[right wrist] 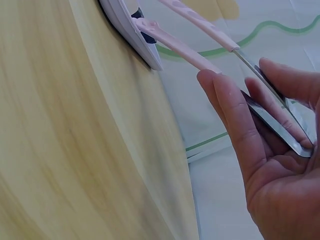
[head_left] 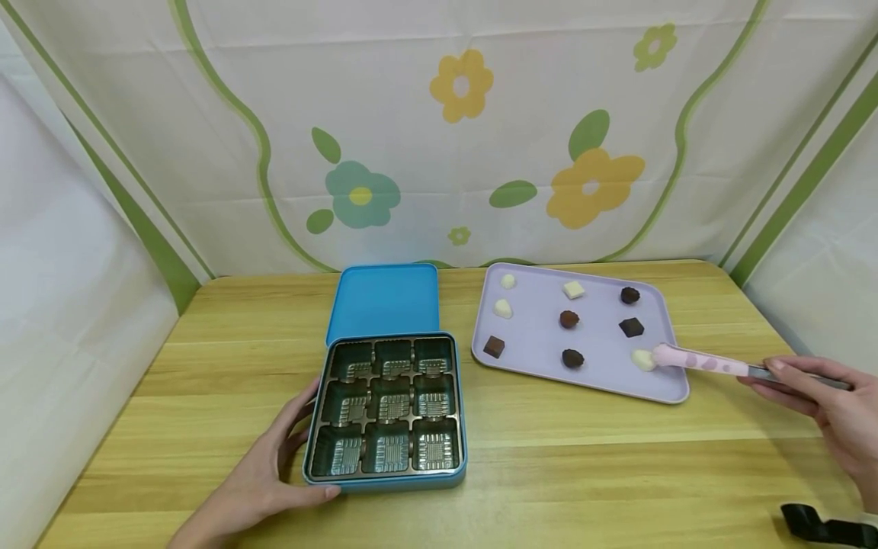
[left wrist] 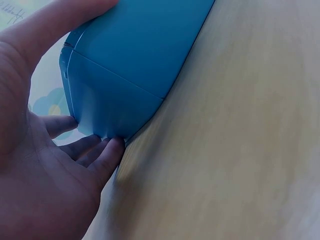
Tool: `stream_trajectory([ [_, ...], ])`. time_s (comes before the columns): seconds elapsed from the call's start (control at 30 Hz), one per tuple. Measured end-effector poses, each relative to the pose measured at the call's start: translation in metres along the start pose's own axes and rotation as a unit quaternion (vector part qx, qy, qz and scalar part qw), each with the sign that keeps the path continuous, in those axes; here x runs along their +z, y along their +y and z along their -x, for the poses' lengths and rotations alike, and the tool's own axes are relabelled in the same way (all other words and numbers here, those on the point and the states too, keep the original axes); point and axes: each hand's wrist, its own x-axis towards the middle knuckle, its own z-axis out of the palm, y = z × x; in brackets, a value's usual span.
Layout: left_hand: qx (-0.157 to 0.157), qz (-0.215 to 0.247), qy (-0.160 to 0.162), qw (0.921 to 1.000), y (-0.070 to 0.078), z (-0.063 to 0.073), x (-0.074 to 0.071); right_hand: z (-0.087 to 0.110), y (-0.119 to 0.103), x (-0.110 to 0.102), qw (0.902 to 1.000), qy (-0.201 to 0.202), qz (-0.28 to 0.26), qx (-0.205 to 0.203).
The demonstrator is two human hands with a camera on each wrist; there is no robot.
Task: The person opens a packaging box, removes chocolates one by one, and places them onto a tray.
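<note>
At the left front corner of a blue tin box [head_left: 386, 483], my left hand [head_left: 257, 476] holds the walls, thumb along the front and fingers on the left side. Inside the tin is a dark divided insert [head_left: 393, 400] with bare compartments. My right hand [head_left: 833, 408] grips metal-handled tongs [head_left: 713, 364] with pink, spotted ends. Their tips are at a white chocolate [head_left: 643, 360] near the right front of a lilac tray [head_left: 528, 324]; whether they pinch it I cannot tell. The right wrist view shows the tong arms [right wrist: 187, 50] spread apart, between thumb and fingers.
Several more chocolates lie on the tray, among them a brown cube [head_left: 494, 347], a white square [head_left: 573, 290] and a dark fluted piece [head_left: 629, 295]. The blue lid [head_left: 384, 301] lies behind the tin. A black strap-like object [head_left: 826, 528] shows at the lower right. Flowered cloth [head_left: 425, 152] encloses the wooden table [head_left: 549, 465].
</note>
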Motion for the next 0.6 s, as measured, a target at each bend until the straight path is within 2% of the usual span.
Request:
stream_trajectory([
  [0.23, 0.0, 0.002, 0.003, 1.0, 0.0006, -0.0002, 0.0005, -0.0007, -0.0002, 0.0022, 0.9999, 0.012, 0.006, 0.0],
  [0.6, 0.003, 0.004, 0.002, 1.0, 0.0006, 0.0003, 0.0009, 0.0017, -0.0047, 0.0078, 0.9991, 0.0, 0.022, 0.037],
])
